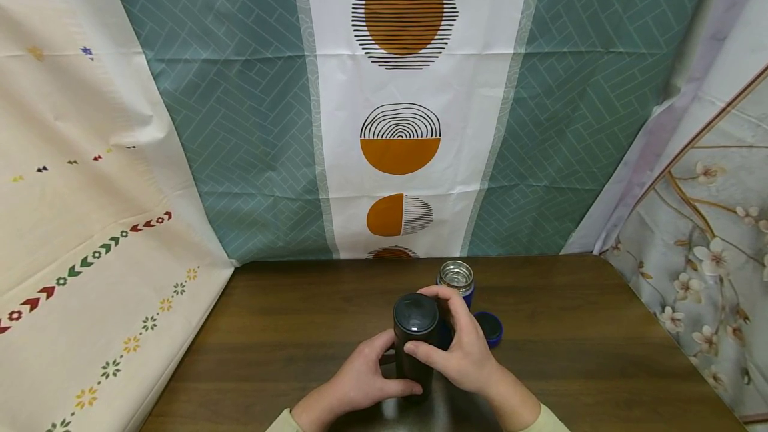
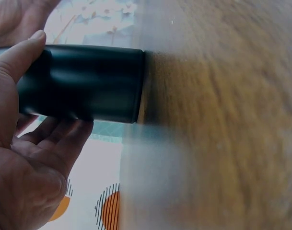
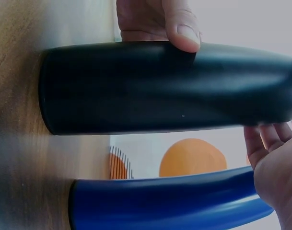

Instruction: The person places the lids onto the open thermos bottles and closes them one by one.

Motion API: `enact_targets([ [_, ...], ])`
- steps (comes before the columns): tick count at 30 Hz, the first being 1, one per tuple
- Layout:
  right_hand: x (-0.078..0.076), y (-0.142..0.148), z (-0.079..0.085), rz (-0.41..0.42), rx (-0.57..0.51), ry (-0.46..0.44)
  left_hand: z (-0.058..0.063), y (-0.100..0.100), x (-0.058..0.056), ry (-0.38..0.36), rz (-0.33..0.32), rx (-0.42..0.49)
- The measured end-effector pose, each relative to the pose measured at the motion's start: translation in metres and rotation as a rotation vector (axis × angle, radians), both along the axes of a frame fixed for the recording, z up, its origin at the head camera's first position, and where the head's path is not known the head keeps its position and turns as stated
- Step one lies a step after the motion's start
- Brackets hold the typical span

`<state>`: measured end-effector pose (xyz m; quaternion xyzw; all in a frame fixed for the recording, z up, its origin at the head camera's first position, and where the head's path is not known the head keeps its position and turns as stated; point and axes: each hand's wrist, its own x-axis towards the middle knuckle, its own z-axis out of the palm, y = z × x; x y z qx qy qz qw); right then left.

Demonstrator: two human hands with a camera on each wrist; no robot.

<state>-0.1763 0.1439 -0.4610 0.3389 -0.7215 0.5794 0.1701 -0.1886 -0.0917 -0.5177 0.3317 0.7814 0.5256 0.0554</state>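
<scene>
A black vacuum flask (image 1: 414, 372) stands upright on the table, its dark lid (image 1: 416, 313) on top. My left hand (image 1: 369, 372) grips it from the left around the middle, thumb in front and fingers behind. From the right, my right hand (image 1: 465, 349) holds the upper part, thumb across the front near the lid. In the left wrist view the flask's base (image 2: 138, 86) meets the wood. A blue vacuum flask (image 3: 165, 201) stands behind, its steel mouth (image 1: 456, 275) uncovered. The blue-rimmed lid (image 1: 489, 329) lies beside it, right of my right hand.
The brown wooden table (image 1: 288, 339) runs back to a hanging teal and white cloth (image 1: 252, 119) with orange shapes. An embroidered cream cloth (image 1: 78, 219) borders the left side, and a floral cloth (image 1: 708, 272) the right.
</scene>
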Motion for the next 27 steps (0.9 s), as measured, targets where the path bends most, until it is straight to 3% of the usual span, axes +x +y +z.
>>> enact_targets([
  [10, 0.0006, 0.0017, 0.0015, -0.005, 0.028, -0.010, -0.0002, 0.0003, -0.0011, -0.011, 0.002, -0.005],
  [21, -0.0013, 0.0020, 0.0077, 0.192, -0.002, 0.025, -0.0008, -0.0007, -0.0015, -0.008, -0.002, -0.002],
  [27, 0.0008, 0.0036, 0.0087, 0.155, 0.001, -0.023, -0.0003, 0.0000, -0.0016, -0.012, -0.002, -0.002],
])
